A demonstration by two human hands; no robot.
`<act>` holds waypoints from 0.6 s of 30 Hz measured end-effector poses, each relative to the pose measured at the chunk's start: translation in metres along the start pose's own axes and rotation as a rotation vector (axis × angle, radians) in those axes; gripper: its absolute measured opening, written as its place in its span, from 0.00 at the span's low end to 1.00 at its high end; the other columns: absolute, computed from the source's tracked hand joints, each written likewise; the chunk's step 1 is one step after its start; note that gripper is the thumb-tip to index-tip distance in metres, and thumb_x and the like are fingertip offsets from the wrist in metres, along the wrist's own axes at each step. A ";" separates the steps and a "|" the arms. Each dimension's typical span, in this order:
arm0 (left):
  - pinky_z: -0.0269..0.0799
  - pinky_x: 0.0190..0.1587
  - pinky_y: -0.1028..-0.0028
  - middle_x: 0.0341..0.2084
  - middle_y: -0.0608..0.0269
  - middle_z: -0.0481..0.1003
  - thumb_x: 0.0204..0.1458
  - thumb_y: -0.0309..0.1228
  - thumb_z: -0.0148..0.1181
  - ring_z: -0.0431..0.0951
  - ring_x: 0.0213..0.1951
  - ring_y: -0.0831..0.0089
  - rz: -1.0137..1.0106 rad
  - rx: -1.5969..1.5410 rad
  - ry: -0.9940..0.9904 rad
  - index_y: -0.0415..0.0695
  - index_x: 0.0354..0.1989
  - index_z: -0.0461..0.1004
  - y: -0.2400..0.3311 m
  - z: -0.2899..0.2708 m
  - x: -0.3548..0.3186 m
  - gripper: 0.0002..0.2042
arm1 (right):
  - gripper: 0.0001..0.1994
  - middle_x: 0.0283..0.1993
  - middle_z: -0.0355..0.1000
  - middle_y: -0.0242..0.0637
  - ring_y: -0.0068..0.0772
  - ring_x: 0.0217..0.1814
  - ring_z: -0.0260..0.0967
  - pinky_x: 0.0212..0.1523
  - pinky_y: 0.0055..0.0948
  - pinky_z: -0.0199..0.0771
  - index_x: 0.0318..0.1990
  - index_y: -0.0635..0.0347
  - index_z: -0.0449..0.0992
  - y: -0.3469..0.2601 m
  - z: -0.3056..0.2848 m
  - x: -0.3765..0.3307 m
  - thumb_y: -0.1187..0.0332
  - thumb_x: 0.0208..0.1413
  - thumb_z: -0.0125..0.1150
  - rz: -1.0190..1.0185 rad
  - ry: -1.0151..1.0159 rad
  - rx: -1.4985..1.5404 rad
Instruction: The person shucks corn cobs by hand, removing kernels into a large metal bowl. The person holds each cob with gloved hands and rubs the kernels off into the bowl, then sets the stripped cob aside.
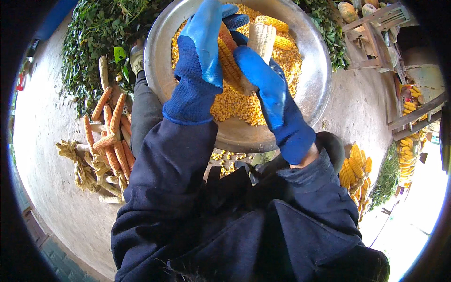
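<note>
Left hand (203, 40), blue-gloved, is clenched around a partly stripped corn ear (229, 58), which slants down toward the right hand (270, 87). That right hand, also blue-gloved, appears to grasp a pale bare cob (261, 40) close against the ear; its exact finger placement is partly hidden. Below both hands sits a metal basin (315, 63) with loose yellow kernels (239, 107), and just beyond the right hand lie two yellow ears (272, 22). Well to the left hand's left, reddish cobs (112, 127) are heaped on the floor (51, 117).

The ear should be light and stiff, its kernel rows bumpy and perhaps slick, with kernels prone to come loose. Its stripped reddish part probably gives the steadiest hold. No brand, label or writing is legible near either hand.
</note>
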State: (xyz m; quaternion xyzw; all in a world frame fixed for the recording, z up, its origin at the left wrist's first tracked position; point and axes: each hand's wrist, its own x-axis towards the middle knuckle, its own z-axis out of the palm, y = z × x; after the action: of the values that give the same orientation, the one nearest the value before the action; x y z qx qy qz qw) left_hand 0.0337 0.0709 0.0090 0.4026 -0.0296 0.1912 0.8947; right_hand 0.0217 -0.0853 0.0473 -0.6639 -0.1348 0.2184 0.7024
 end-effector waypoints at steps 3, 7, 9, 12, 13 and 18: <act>0.75 0.53 0.65 0.48 0.56 0.76 0.68 0.41 0.48 0.78 0.49 0.64 -0.056 -0.013 0.084 0.33 0.60 0.66 -0.005 0.004 0.000 0.23 | 0.21 0.62 0.71 0.43 0.34 0.63 0.69 0.66 0.31 0.65 0.64 0.65 0.69 0.004 -0.004 0.003 0.67 0.67 0.49 0.036 0.057 -0.255; 0.73 0.57 0.62 0.52 0.52 0.73 0.65 0.42 0.54 0.76 0.53 0.59 -0.171 -0.124 0.092 0.35 0.63 0.64 0.006 0.026 -0.004 0.25 | 0.23 0.61 0.72 0.42 0.36 0.63 0.69 0.66 0.33 0.65 0.62 0.65 0.70 0.032 -0.019 0.016 0.60 0.65 0.52 0.010 0.122 0.150; 0.71 0.60 0.61 0.56 0.49 0.71 0.65 0.42 0.53 0.75 0.56 0.56 -0.019 -0.120 0.044 0.38 0.65 0.61 0.006 0.023 -0.008 0.26 | 0.28 0.63 0.70 0.41 0.39 0.64 0.68 0.66 0.37 0.65 0.63 0.66 0.69 0.030 -0.024 0.022 0.53 0.63 0.54 0.143 0.086 0.555; 0.68 0.63 0.57 0.62 0.46 0.65 0.64 0.47 0.52 0.71 0.60 0.52 0.228 0.108 -0.021 0.40 0.69 0.54 -0.005 -0.007 -0.010 0.32 | 0.30 0.63 0.69 0.42 0.40 0.65 0.68 0.66 0.39 0.65 0.63 0.66 0.68 0.003 -0.011 0.011 0.50 0.63 0.54 0.205 -0.007 0.616; 0.66 0.64 0.56 0.64 0.46 0.64 0.64 0.49 0.53 0.69 0.61 0.51 0.222 0.240 0.007 0.41 0.71 0.52 -0.003 -0.009 -0.011 0.34 | 0.30 0.64 0.69 0.43 0.42 0.65 0.67 0.66 0.40 0.65 0.64 0.65 0.68 0.004 -0.014 0.009 0.50 0.63 0.54 0.192 0.031 0.612; 0.67 0.64 0.57 0.63 0.47 0.65 0.65 0.48 0.52 0.70 0.61 0.52 0.187 0.055 0.089 0.41 0.70 0.54 -0.007 -0.009 -0.008 0.32 | 0.25 0.63 0.70 0.38 0.33 0.65 0.67 0.65 0.33 0.67 0.64 0.61 0.70 -0.007 -0.012 -0.007 0.57 0.64 0.57 0.029 -0.010 0.150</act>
State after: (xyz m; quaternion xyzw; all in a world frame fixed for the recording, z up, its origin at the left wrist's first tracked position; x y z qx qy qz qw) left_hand 0.0282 0.0702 -0.0037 0.4135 -0.0220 0.2922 0.8621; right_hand 0.0219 -0.0994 0.0545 -0.6103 -0.1118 0.2415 0.7461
